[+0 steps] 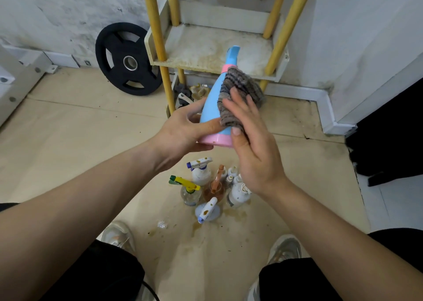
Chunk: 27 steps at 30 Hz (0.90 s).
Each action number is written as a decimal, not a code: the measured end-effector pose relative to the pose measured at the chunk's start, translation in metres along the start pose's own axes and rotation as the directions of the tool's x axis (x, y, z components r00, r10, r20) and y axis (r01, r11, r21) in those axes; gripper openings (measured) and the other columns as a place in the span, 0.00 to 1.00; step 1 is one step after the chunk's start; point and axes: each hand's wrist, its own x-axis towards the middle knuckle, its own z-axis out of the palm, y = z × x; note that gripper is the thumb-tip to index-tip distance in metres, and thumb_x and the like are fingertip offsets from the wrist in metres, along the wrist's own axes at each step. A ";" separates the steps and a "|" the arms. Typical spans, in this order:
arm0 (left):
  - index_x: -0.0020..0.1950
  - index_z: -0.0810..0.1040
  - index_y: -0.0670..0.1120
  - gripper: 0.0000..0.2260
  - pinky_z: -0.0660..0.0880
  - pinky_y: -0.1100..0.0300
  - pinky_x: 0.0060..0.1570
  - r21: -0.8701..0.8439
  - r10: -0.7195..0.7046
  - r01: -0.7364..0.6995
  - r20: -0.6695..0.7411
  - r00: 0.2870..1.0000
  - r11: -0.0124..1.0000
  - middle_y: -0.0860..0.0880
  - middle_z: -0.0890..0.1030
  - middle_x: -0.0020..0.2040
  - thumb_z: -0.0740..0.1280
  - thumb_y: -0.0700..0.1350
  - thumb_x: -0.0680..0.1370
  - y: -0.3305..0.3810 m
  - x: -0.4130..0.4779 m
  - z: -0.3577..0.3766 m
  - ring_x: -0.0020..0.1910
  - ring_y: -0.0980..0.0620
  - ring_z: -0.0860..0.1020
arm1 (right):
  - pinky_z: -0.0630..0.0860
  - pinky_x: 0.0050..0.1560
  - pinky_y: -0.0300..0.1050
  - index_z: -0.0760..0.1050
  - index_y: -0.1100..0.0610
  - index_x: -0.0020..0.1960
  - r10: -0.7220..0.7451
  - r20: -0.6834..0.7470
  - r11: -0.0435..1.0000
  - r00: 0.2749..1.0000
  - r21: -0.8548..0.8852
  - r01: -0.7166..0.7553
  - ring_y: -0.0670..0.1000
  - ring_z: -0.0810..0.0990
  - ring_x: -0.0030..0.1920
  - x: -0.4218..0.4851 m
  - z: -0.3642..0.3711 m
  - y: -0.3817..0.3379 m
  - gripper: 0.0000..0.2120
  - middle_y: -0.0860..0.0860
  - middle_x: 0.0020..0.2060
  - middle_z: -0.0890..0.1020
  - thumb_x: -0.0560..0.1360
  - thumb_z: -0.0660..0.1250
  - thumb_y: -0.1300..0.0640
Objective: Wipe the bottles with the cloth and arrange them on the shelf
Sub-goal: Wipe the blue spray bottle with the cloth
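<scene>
Left of the shelf [206, 46] leans a black weight plate [128, 58]. Before the shelf, the left hand [180, 133] curls round the blue bottle [211, 103] near its pink base, held in the air; the right hand [254, 149], fingers nearly straight, presses the grey cloth [238, 87] against its side.

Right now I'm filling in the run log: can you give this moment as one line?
step: wiping | left hand: grips blue bottle | right hand: presses cloth on it | spray bottles: on floor, stained
</scene>
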 end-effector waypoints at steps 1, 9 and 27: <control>0.67 0.79 0.56 0.19 0.83 0.47 0.53 0.023 0.019 -0.019 0.011 1.000 1.000 0.43 0.83 0.59 0.75 0.46 0.76 0.002 -0.001 0.002 0.52 0.46 0.84 | 0.56 0.80 0.62 0.69 0.61 0.75 0.008 -0.004 1.000 1.000 0.004 -0.008 0.50 0.56 0.81 0.002 -0.003 0.002 0.20 0.53 0.79 0.64 0.84 0.56 0.60; 0.67 0.79 0.52 0.23 0.82 0.48 0.51 -0.093 -0.013 0.011 -0.026 1.000 0.996 0.44 0.84 0.57 0.74 0.52 0.72 0.001 0.000 0.006 0.50 0.47 0.84 | 0.77 0.63 0.42 0.64 0.51 0.78 0.368 -0.006 0.827 0.930 0.460 -0.324 0.40 0.77 0.63 0.016 -0.008 0.006 0.22 0.49 0.71 0.72 0.84 0.55 0.57; 0.70 0.77 0.55 0.24 0.82 0.47 0.54 -0.103 0.011 -0.007 0.044 0.999 0.995 0.44 0.83 0.61 0.75 0.50 0.75 0.001 -0.003 0.005 0.57 0.42 0.83 | 0.80 0.61 0.51 0.65 0.52 0.79 0.559 0.023 0.641 0.829 0.622 -0.450 0.51 0.79 0.67 0.019 -0.008 -0.005 0.20 0.50 0.71 0.76 0.87 0.55 0.57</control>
